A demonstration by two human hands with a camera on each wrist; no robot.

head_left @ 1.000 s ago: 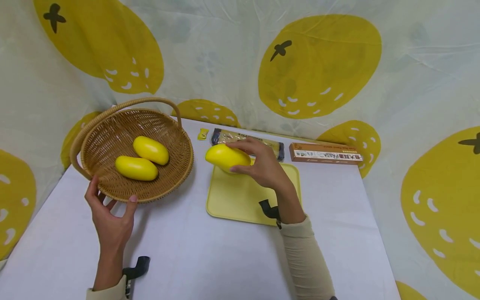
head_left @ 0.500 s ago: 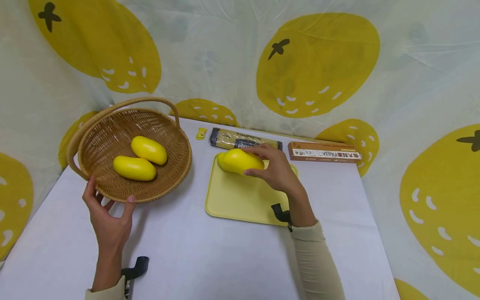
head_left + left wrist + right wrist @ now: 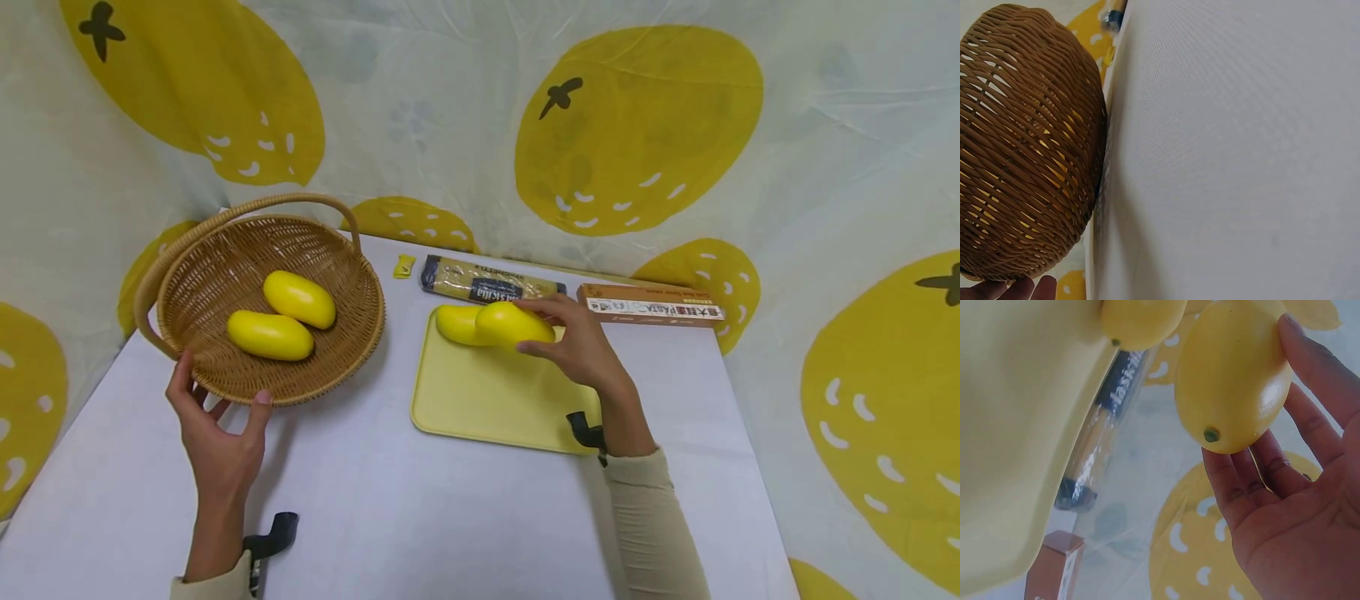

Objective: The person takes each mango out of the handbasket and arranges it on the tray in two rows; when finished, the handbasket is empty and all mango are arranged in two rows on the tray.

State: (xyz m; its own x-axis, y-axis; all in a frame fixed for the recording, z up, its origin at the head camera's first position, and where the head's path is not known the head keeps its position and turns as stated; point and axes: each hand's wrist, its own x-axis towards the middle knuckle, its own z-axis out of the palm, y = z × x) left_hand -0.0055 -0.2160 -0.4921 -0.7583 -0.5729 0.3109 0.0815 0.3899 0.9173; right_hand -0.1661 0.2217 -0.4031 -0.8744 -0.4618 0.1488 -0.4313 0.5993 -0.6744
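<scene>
My right hand [image 3: 577, 342] holds a smooth yellow mango [image 3: 512, 325] between thumb and fingers, over the back part of a pale yellow tray [image 3: 480, 408]. In the right wrist view a green stem nub shows on the held mango [image 3: 1232, 381]. Behind it, a second mango [image 3: 455, 324] lies at the tray's back left. My left hand [image 3: 221, 450] grips the near rim of a brown wicker basket [image 3: 352, 367], which tilts toward me. Inside the basket lie two more mangoes, one farther back [image 3: 300, 300] and one nearer [image 3: 270, 336]. Fingertips [image 3: 1019, 289] touch the basket's underside.
Behind the tray lies a spaghetti packet [image 3: 465, 279], with a brown pasta box [image 3: 648, 304] to its right. A small yellow wrapped packet [image 3: 404, 267] sits between basket and spaghetti. A fruit-printed curtain [image 3: 465, 125] rises behind the white table [image 3: 420, 508].
My right hand has moved right with the mango, which was over the tray's back left corner. The second mango on the tray has come into sight. My left hand and the basket hold still.
</scene>
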